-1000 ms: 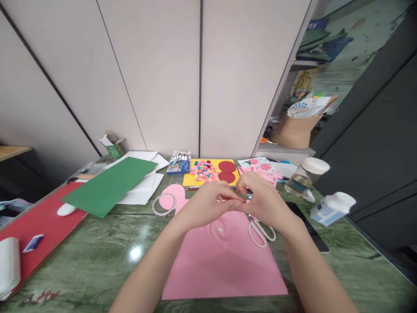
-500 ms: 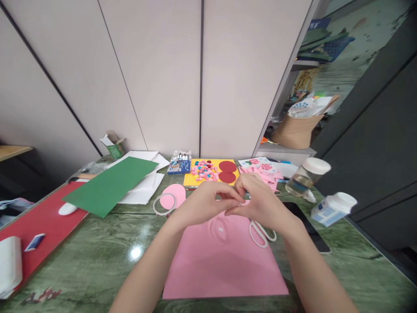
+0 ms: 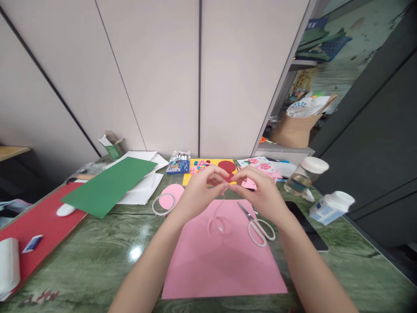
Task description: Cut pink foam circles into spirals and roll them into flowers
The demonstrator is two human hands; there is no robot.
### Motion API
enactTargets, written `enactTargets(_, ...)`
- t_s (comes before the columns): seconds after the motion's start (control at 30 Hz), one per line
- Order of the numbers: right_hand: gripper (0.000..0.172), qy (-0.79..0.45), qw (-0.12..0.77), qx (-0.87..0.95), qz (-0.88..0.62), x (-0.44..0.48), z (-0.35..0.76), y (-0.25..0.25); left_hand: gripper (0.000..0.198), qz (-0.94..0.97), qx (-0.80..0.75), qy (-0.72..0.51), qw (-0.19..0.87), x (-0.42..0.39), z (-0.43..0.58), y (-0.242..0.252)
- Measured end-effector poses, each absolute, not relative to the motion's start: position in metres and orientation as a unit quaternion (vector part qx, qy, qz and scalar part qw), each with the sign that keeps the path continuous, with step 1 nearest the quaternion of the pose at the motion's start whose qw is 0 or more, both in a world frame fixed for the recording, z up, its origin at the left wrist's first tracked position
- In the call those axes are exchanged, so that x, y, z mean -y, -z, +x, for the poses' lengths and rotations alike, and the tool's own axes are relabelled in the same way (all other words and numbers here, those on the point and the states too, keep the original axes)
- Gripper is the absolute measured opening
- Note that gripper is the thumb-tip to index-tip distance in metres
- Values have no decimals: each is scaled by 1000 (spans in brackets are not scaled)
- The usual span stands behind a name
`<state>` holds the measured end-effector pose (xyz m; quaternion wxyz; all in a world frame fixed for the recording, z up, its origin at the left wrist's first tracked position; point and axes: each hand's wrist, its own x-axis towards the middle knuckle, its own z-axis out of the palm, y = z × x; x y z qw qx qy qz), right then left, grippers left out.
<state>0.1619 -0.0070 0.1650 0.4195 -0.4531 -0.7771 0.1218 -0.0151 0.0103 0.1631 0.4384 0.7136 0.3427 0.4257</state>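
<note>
My left hand (image 3: pixel 206 190) and my right hand (image 3: pixel 259 191) meet at the fingertips above a pink sheet of paper (image 3: pixel 224 269). Both are closed in a pinch on a thin pink paper strip (image 3: pixel 217 210), whose loose end hangs down and curls over the sheet. How much of it lies inside the fingers is hidden. White-handled scissors (image 3: pixel 257 226) lie on the sheet below my right hand, blades pointing away. To the left of my left hand, a white ring (image 3: pixel 156 210) partly overlaps a pink paper disc (image 3: pixel 172 194).
Behind my hands, a yellow sheet (image 3: pixel 186 179) bears small coloured pieces and red discs (image 3: pixel 226 166). At right stand a jar (image 3: pixel 306 176) and a white bottle (image 3: pixel 332 208) near a dark tablet (image 3: pixel 306 226). A green sheet (image 3: pixel 110 187) and red sheet (image 3: pixel 42 217) lie left.
My hands have shifted slightly left and straightened from a tight curl to fingertips. More of the pink strip now shows hanging below them, and the scissor blades have come into view.
</note>
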Motion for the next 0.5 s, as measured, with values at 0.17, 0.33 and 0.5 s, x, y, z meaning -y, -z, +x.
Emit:
enactTargets(0.17,15,-84,423,793,-430,5,161,-160,14,708,-351,-440,425,-5,-13,-166)
enactTargets(0.33,24,-10,422,819,-389,4,162,-156,21,669,-327,-451,493,-6,-15,-167)
enactTargets(0.5,28,75,492,787,-363,5,158,-151,24,589,-260,-465,608,-11,-16,-164)
